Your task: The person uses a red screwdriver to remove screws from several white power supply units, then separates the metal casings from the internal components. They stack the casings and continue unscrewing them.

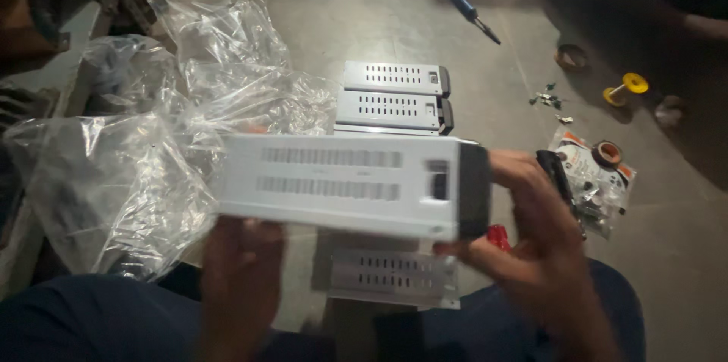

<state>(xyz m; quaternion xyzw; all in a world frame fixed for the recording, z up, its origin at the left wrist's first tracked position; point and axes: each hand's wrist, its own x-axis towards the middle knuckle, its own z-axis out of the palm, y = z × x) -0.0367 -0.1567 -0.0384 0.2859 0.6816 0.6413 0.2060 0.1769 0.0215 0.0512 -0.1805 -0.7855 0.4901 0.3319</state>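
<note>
Metal box (341,180), long, grey and slotted, is held level above the floor (394,21) between both hands: the left hand (243,263) grips its underside near one end, fingers curled around it, while the right hand (538,233) clasps the dark end cap and also pinches a black-handled tool (557,180). Two matching boxes (394,97) lie on the floor just beyond the hands, another (394,278) directly below them. Crumpled clear plastic bags (152,127) sit beside the left hand; a small packet of parts (599,180) lies near the right.
</note>
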